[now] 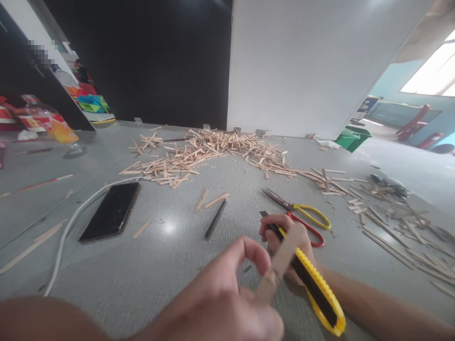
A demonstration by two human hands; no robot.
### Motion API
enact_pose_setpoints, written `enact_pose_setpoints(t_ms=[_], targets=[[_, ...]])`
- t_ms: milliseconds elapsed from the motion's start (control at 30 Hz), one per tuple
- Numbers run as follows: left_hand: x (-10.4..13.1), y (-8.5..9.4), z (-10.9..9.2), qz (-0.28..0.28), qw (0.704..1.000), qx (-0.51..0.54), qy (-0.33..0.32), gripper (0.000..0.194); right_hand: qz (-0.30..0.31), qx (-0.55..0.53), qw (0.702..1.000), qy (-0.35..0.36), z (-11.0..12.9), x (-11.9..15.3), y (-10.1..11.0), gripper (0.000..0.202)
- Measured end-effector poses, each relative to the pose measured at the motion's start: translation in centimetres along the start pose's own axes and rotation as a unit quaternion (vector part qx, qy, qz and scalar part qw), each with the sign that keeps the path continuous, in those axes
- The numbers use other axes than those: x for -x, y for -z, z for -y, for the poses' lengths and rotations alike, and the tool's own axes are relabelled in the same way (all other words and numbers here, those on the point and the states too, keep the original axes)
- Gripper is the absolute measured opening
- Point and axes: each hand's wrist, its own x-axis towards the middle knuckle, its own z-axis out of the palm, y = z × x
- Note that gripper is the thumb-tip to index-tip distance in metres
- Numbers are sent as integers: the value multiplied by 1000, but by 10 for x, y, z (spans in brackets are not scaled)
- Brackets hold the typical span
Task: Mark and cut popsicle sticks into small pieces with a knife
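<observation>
Nearest of all, the left hand [227, 308] reaches in low at the centre, slightly blurred, its forefinger bent in an arch and its digits closed on a flat wooden stick [288, 248]. That stick slants up to the right, with a rough patch partway along, and crosses in front of the knife and the right hand [306, 241]; whether it touches them I cannot tell. The right hand's fingers are curled round a yellow-and-black utility knife [320, 289], its dark blade [263, 214] pointing away to the upper left. Just beyond that hand lie scissors [313, 214] with one yellow loop and one red, blades closed or nearly so. Left of them, a dark pen-like tool [215, 220] rests on the grey tabletop [159, 274], its tip near two short sticks [216, 200]. Farther left is a dark-screened phone [110, 212], with a white cable [67, 234] curving round it. Loose strips [387, 237] litter the right side. Beyond, a broad heap of sticks [220, 147] spreads before a black panel [152, 61] and a white panel [302, 66]. A bottle with orange contents [63, 130] is at far left, and a green bin [355, 137] shows past the tabletop's right side.
</observation>
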Motion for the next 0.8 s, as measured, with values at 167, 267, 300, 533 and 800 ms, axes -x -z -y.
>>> enact_pose_setpoints(t_ms=[167, 267, 300, 533, 800], targets=[[-1, -13, -10, -53, 998, 24, -8, 28, 6, 23, 999, 29, 9, -6, 1, 16], [-4, -13, -10, -53, 997, -42, -30, 29, 4, 33, 999, 42, 13, -9, 2, 16], [-5, -12, -10, -46, 997, -55, -32, 27, 6, 33, 998, 44, 13, -9, 3, 16], [-7, -3, -6, -39, 992, -107, -62, 36, 18, 35, 998, 39, 12, -8, 4, 17], [-7, -4, -5, -28, 991, -108, -73, 35, 32, 39, 998, 36, 17, -11, 2, 15]])
